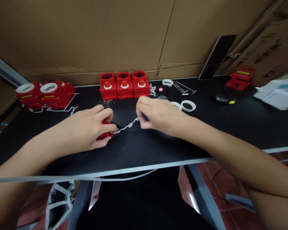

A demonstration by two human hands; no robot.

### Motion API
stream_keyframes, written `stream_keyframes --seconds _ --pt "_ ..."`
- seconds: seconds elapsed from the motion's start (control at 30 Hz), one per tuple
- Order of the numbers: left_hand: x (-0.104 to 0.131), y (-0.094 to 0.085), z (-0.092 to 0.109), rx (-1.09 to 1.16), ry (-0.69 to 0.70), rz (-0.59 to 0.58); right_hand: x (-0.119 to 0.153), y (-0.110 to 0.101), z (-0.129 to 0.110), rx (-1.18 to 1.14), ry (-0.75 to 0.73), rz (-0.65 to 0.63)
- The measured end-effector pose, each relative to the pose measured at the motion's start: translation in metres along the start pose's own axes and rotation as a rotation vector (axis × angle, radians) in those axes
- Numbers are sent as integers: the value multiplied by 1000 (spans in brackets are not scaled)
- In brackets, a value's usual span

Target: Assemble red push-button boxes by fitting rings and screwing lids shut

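The person's left hand grasps a red plastic housing, its facing hidden by the fingers, eight o'clock of the right fingertips; a knotted white cord points from it toward two o'clock, its end pinched by the right hand; bare black tabletop opens at six o'clock down to the pale front edge; three red boxes bound twelve o'clock.

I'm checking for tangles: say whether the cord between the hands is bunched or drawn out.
Drawn out: the white cord spans between the red part and right hand, with a lump partway.
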State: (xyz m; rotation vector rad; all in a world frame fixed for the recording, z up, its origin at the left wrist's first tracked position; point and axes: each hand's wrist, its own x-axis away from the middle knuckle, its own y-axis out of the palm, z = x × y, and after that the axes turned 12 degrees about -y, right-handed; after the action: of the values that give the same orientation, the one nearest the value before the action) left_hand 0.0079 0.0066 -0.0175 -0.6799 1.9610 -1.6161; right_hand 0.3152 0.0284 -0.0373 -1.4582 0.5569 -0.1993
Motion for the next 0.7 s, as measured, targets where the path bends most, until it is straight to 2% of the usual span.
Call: stream_keyframes --seconds 0.13,0.3,0.37,0.47,0.57,0.7 --pt "0 -3 1 34 -18 -13 11 -20 26 118 151 -12" --pt "4 8 -4 11 -17 10 33 -31 66 180 320 -86" --pt "5 10 -6 3 -10 6 45 -30 84 190 358 -64" --pt "4 8 -6 15 -3 21 61 -29 106 244 334 -19" --pt "2 2 -4 -1 12 -10 64 -30 109 299 353 -51" --pt "0 -2 -3 -22 7 -12 49 -34 86 214 390 -131"
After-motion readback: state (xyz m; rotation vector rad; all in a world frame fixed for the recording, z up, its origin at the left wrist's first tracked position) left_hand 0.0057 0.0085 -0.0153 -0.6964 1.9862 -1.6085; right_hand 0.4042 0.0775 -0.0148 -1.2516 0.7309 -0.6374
